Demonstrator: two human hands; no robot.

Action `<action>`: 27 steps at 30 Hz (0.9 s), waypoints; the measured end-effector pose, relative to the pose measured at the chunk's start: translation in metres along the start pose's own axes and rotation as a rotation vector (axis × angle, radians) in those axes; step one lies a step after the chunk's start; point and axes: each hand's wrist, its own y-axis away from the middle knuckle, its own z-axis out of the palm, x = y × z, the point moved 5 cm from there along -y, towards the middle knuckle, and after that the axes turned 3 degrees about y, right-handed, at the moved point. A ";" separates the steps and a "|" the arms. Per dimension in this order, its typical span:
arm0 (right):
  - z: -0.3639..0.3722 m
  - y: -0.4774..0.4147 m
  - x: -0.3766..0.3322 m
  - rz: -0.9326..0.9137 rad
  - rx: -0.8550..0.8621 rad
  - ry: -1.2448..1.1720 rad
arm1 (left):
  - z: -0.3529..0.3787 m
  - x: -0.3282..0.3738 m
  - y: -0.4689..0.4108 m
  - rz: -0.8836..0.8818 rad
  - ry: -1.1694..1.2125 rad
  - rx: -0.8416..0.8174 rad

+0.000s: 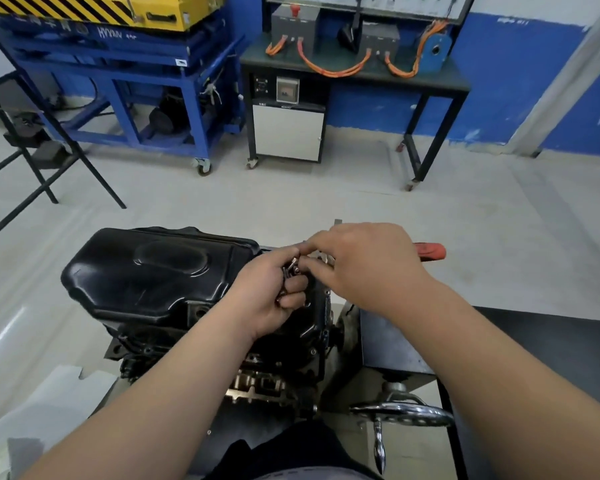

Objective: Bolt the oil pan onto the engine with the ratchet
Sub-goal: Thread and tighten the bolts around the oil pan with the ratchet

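A black oil pan (153,271) sits on top of the upturned engine (257,372), which is mounted on a stand. My left hand (264,299) hovers over the pan's right end, fingers curled round several small bolts (290,271). My right hand (364,265) reaches in from the right and pinches one of those bolts with thumb and forefinger. A red-handled tool (430,251), possibly the ratchet, lies behind my right hand, mostly hidden by it.
The engine stand's chrome handwheel (402,412) sticks out at lower right. Across the grey floor stand a blue lift cart (125,81) and a bench with orange cables (354,67). A black metal frame (32,161) is at far left.
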 end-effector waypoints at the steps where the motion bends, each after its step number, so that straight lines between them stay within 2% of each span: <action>1: -0.002 -0.006 -0.006 -0.018 -0.019 0.002 | 0.000 0.008 0.001 0.056 -0.093 0.029; 4: -0.008 -0.023 -0.023 -0.002 -0.068 -0.036 | -0.005 0.031 0.006 0.229 -0.327 0.124; 9: -0.011 -0.045 -0.038 0.165 -0.099 -0.245 | -0.021 0.061 0.006 0.335 -0.418 0.118; 11: -0.007 -0.053 -0.040 0.236 -0.131 -0.331 | -0.026 0.065 0.005 0.297 -0.409 0.085; 15: 0.001 -0.060 -0.045 0.311 -0.200 -0.335 | -0.036 0.061 -0.003 0.127 -0.296 0.012; 18: -0.003 -0.056 -0.037 0.415 -0.133 -0.359 | -0.047 0.057 -0.011 -0.024 -0.090 0.032; 20: -0.007 -0.052 -0.030 0.464 -0.048 -0.302 | -0.052 0.055 -0.013 -0.053 -0.090 0.054; 23: -0.008 -0.050 -0.034 0.446 0.017 -0.120 | -0.040 0.049 -0.012 -0.109 -0.118 -0.067; 25: -0.002 -0.052 -0.038 0.393 -0.006 -0.057 | -0.028 0.046 -0.012 -0.157 -0.105 -0.148; 27: 0.002 -0.054 -0.033 0.365 -0.043 -0.060 | -0.019 0.046 -0.018 -0.192 -0.077 -0.146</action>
